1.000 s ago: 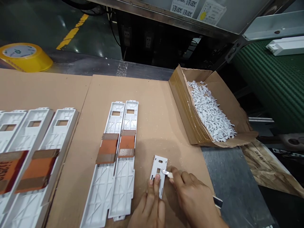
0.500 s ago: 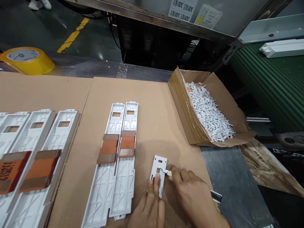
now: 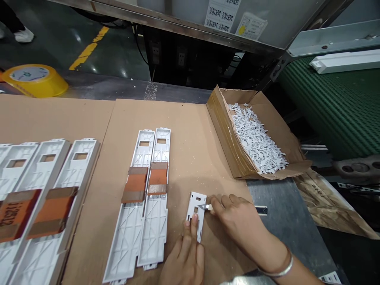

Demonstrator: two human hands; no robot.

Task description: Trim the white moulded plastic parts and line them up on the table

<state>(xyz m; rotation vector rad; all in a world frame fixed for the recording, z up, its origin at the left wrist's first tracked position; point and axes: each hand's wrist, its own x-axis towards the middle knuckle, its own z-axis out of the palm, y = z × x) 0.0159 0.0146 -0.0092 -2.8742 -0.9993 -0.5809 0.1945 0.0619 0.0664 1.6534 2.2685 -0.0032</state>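
Pinning a small white plastic plate (image 3: 196,209) to the cardboard-covered tabletop (image 3: 190,150), we rest the fingers (image 3: 194,223) of our left hand (image 3: 185,253) flat and close together across its lower half, pressing down without gripping it. Our right hand (image 3: 237,221) sits just right of the plate, its fingers (image 3: 228,202) curled shut around the cream handle of a craft knife (image 3: 209,207). The knife's small steel blade (image 3: 202,206) touches the plate at the edge of its square opening. A metal bangle (image 3: 277,267) circles our right wrist.

The plate lies just right of 2 long white plastic panels (image 3: 152,233) set side by side, each banded with orange and brown tape (image 3: 136,184). Further left lie at least 3 more taped panels (image 3: 80,166). Beyond the plate, at the tabletop's right side, an open cardboard box (image 3: 225,130) holds a heap of small white plastic pieces (image 3: 255,138). A yellow tape roll (image 3: 35,81) sits past the tabletop's far edge, and a green ribbed conveyor belt (image 3: 326,107) lies off to the right.
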